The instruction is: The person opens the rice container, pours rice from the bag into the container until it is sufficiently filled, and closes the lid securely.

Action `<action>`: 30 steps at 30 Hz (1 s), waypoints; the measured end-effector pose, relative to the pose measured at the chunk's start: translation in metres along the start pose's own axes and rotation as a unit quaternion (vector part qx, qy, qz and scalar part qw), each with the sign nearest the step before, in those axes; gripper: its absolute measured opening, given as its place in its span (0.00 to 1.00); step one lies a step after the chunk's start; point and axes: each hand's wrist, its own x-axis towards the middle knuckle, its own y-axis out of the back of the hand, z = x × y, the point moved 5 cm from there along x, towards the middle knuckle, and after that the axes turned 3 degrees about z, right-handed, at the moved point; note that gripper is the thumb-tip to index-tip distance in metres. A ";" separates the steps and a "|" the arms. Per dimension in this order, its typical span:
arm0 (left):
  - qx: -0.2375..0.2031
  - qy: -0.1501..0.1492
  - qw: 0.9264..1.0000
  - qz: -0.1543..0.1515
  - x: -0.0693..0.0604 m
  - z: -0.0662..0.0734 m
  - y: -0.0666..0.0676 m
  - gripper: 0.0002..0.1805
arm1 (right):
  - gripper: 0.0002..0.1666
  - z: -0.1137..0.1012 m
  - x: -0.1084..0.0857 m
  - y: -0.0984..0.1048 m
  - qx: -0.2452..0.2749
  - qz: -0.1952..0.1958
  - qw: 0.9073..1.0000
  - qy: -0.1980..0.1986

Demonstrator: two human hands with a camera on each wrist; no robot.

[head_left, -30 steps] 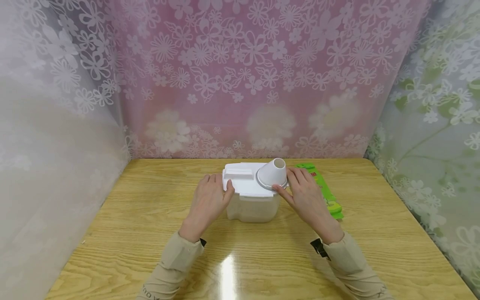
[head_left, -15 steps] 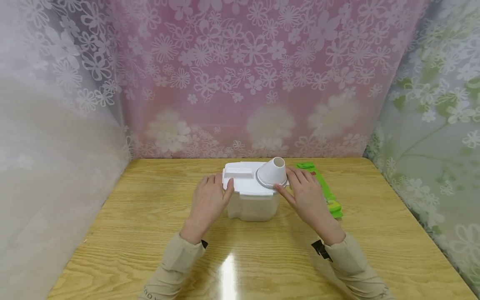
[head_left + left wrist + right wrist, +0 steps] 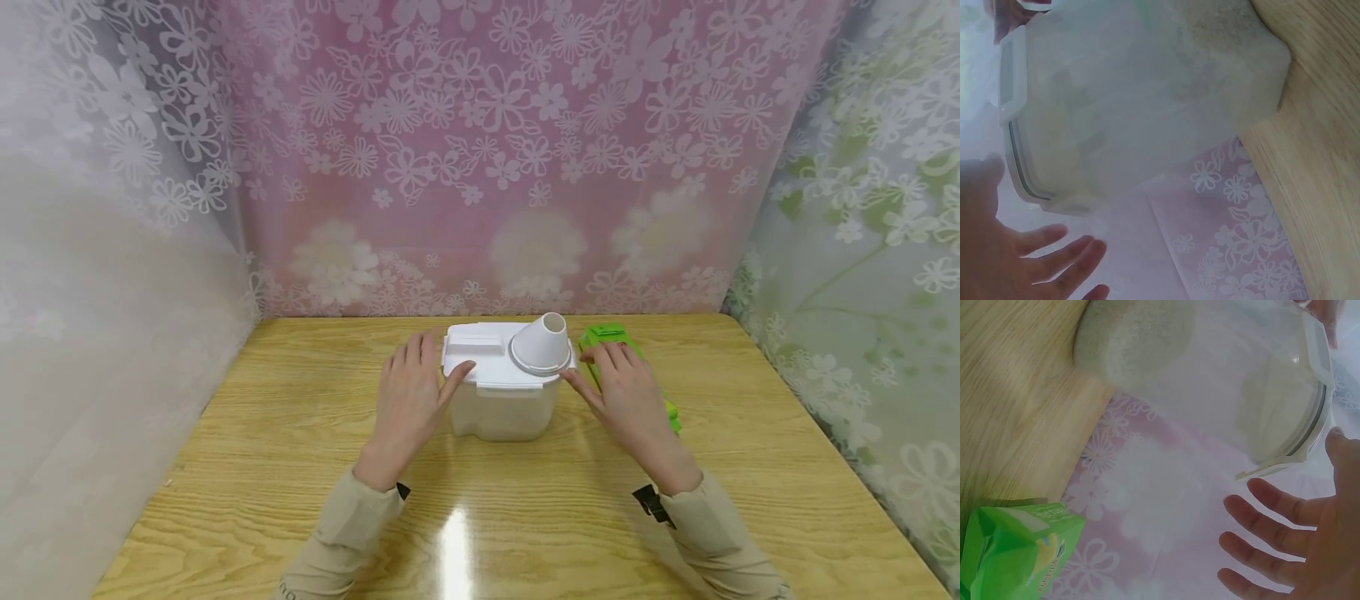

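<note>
A translucent storage box (image 3: 504, 412) with a white lid (image 3: 491, 367) stands on the table, a white cone-shaped cup (image 3: 542, 343) on the lid's right half. Pale grains (image 3: 1138, 340) lie inside at its bottom. My left hand (image 3: 407, 400) is at the box's left side, fingers extended and thumb near the lid; the left wrist view shows a gap between them. On the right, my right hand (image 3: 630, 404) has its fingers spread just beside the lid, holding nothing. A side clip (image 3: 1272, 467) juts out from the lid near these fingertips.
A green packet (image 3: 603, 335) lies on the wooden table (image 3: 300, 467) behind and beneath my right hand, partly hidden by it. A pink flowered curtain (image 3: 450, 167) hangs behind the table, and pale curtains (image 3: 112, 292) flank both sides.
Both hands have come off the lid's sides and moved slightly outward, fingers straightening. The box has stayed in place.
</note>
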 end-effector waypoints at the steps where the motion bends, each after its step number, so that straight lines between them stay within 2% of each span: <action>1: -0.003 -0.009 1.000 0.008 0.002 0.002 0.000 0.38 | 0.26 0.000 0.000 -0.001 -0.009 -0.004 1.000 -0.002; 5: -0.016 -0.060 0.998 0.023 0.007 0.014 -0.002 0.43 | 0.20 0.000 -0.001 -0.004 -0.039 -0.018 0.999 -0.003; 10: -0.031 -0.103 0.994 -0.014 0.008 0.028 -0.014 0.43 | 0.35 -0.005 0.001 -0.006 -0.058 -0.012 0.998 0.011; 12: -0.030 -0.104 0.994 -0.033 0.007 0.030 -0.020 0.42 | 0.41 -0.007 0.002 -0.006 -0.064 -0.006 0.998 0.018; 16: -0.026 -0.100 0.994 -0.044 0.005 0.032 -0.026 0.40 | 0.45 -0.010 0.005 -0.007 -0.068 -0.010 0.998 0.018; 21: -0.034 -0.096 0.994 -0.050 0.005 0.032 -0.029 0.40 | 0.48 -0.010 0.007 -0.008 -0.055 -0.025 0.998 0.006; 30: -0.068 -0.096 0.992 -0.043 0.006 0.034 -0.030 0.38 | 0.48 -0.011 0.008 -0.010 -0.031 -0.033 0.999 0.020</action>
